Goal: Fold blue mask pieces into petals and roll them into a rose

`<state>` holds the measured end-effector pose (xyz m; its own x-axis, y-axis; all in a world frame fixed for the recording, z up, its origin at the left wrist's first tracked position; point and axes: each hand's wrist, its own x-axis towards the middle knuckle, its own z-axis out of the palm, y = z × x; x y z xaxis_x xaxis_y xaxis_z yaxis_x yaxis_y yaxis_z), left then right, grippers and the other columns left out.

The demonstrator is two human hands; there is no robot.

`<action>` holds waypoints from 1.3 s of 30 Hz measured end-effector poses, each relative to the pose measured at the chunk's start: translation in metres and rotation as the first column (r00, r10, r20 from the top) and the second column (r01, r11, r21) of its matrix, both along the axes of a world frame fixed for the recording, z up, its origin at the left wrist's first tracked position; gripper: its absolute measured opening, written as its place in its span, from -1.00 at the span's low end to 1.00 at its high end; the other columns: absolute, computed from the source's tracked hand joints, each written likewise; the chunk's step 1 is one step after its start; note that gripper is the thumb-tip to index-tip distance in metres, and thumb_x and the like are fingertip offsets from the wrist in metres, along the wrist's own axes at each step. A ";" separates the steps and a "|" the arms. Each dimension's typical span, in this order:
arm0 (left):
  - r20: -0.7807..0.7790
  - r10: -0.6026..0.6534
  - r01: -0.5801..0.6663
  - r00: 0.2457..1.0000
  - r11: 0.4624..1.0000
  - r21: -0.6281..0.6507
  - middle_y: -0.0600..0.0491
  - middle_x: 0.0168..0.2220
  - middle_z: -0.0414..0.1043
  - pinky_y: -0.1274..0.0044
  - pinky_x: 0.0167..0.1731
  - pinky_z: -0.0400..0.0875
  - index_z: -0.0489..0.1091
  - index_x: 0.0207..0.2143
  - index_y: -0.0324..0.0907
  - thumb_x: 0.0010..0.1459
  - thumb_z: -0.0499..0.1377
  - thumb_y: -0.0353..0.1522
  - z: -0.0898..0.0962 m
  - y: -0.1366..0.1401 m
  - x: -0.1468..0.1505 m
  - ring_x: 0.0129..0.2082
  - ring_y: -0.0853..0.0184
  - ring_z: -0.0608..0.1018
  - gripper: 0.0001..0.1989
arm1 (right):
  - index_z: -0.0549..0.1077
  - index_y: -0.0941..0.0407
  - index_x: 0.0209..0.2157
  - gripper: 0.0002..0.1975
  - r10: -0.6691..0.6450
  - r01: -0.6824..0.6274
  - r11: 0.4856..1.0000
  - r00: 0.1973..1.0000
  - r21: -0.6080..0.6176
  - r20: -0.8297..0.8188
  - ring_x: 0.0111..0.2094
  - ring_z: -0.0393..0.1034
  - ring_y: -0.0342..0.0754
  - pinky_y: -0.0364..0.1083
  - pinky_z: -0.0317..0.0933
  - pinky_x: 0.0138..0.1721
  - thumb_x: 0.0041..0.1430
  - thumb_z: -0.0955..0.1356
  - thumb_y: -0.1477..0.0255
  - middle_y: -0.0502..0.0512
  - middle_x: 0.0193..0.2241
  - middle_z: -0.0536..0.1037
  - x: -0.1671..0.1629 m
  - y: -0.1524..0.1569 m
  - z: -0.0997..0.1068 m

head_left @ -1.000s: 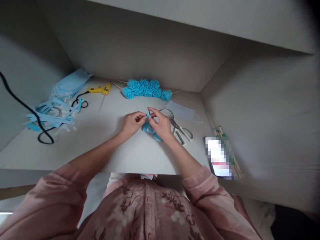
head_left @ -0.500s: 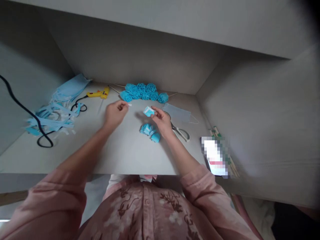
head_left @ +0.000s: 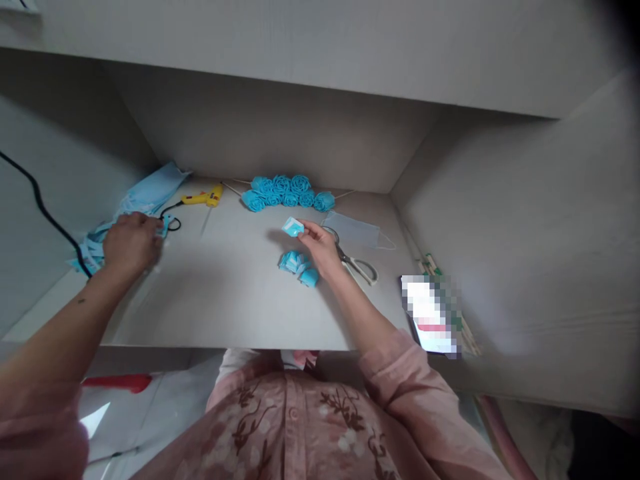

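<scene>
Between the thumb and fingers of my right hand (head_left: 320,247) is a small folded piece of blue-and-white mask fabric (head_left: 293,227), raised over the table. Just below it lie several rolled blue fabric pieces (head_left: 295,262). On the far left, my left hand (head_left: 133,243) hovers palm down over a heap of cut mask strips (head_left: 90,247). Its fingers look loosely apart, partly hidden behind the back of the hand, and nothing shows in them. Scissors (head_left: 361,265) with pale handles lie beside my right wrist, near a flat mask (head_left: 355,230).
Blue fabric roses (head_left: 283,193) on sticks are grouped at the back wall. To their left are a yellow glue gun (head_left: 205,198) with a black cord (head_left: 37,193) and stacked masks (head_left: 157,187). A phone (head_left: 427,313) and sticks (head_left: 467,333) lie right. Walls enclose the tabletop (head_left: 225,307).
My left hand has moved left from the table's middle to the heap of strips; the small white scrap it pinched no longer shows. My right hand still holds the folded piece in nearly the same place.
</scene>
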<state>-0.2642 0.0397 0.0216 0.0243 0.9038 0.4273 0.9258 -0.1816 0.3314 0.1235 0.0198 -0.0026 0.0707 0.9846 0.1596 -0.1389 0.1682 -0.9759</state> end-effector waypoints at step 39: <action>0.941 -0.140 0.716 0.308 0.685 -0.132 0.17 -0.60 0.30 0.58 -0.52 0.20 0.35 -0.49 -0.20 -0.10 0.31 -0.21 -0.004 -0.007 0.221 -0.59 0.47 0.31 -0.73 | 0.51 0.06 0.01 -0.53 0.042 -0.043 0.999 0.988 0.001 0.150 -0.21 0.43 -0.06 -0.10 0.31 -0.14 0.04 0.39 0.22 0.03 -0.24 0.56 0.000 -0.011 0.007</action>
